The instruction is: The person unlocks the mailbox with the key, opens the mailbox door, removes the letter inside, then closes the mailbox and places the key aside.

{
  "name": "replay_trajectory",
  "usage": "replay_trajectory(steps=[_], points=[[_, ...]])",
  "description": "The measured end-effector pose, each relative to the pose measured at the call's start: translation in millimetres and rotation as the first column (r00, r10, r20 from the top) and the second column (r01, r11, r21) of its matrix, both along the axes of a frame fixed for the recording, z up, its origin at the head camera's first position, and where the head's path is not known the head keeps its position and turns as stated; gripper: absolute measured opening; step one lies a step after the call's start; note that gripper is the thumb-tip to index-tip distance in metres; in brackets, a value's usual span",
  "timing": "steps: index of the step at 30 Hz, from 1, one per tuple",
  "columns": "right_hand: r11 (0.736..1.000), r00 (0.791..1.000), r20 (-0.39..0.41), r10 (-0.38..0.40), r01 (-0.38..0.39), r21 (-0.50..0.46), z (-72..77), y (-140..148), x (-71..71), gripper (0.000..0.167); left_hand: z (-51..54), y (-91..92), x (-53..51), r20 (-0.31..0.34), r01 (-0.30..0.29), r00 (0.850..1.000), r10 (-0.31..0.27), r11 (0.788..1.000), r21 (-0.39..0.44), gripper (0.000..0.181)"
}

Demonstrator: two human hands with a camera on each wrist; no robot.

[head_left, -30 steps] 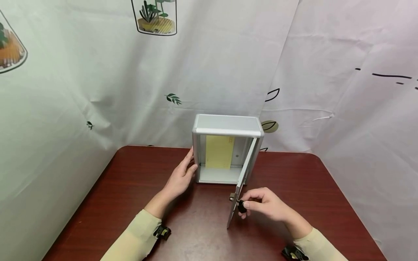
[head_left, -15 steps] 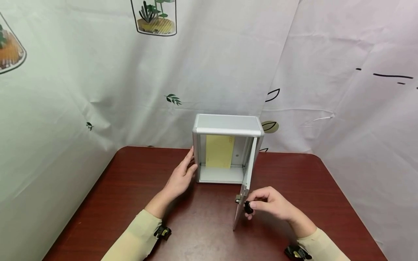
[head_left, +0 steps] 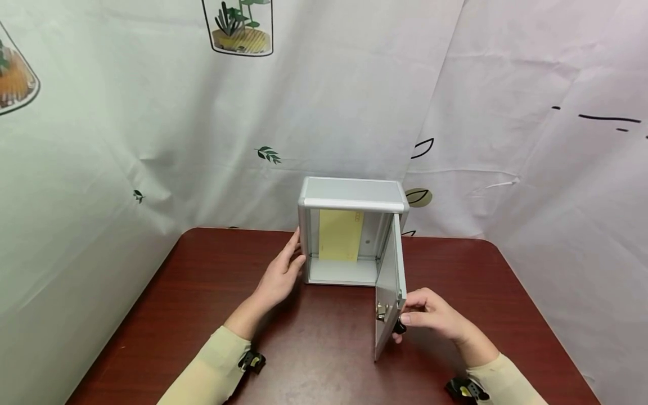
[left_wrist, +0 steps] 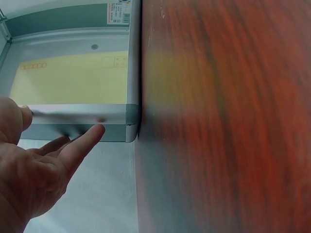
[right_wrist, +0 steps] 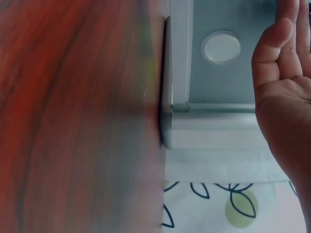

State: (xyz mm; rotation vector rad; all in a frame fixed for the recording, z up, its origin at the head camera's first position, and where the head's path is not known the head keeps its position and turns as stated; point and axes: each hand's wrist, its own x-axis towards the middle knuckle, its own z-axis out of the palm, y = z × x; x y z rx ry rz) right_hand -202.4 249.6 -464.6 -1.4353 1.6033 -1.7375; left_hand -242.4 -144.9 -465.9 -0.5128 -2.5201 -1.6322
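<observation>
Pale grey metal box (head_left: 354,194) standing upright on the surface (head_left: 314,360), mouth toward the person; its door (head_left: 392,275) hangs on the right edge and juts forward, well ajar. On the door's outer face, near the free edge, a small black piece (head_left: 400,326); most of it is covered, so I can't say whether key or knob. The right grip (head_left: 437,318) is narrow on it, thumb and forefinger pinching, so the black piece lies right at the fingertips and the door just left of them. A metal lock fitting (head_left: 381,312) shows on the door's inner face, opposite that pinch. Inside the box, a yellow envelope (head_left: 340,235) upright against the back wall, well apart from either grip. Left grip (head_left: 278,275) wide: fingers out long along the box's left side, thumb at the front edge, the box just right of the hand. The left wrist view also gives a printed label (left_wrist: 119,12) inside the box; the right wrist view, a pale round disc (right_wrist: 221,47) set in a grey panel beside the hand. Cream sleeves (head_left: 212,365) on both arms, a black device (head_left: 252,361) at each wrist. Behind, white cloth (head_left: 329,101) printed with leaves and potted plants.
</observation>
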Motion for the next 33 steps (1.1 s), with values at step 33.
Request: replay_trajectory(steps=[33], points=[[0.992, 0.989, 0.095, 0.109, -0.103, -0.069, -3.3, 23.4, -12.3, 0.036, 15.5, -12.7, 0.3, -0.14, -0.046, 0.988, 0.059, 0.994, 0.1, 0.079]])
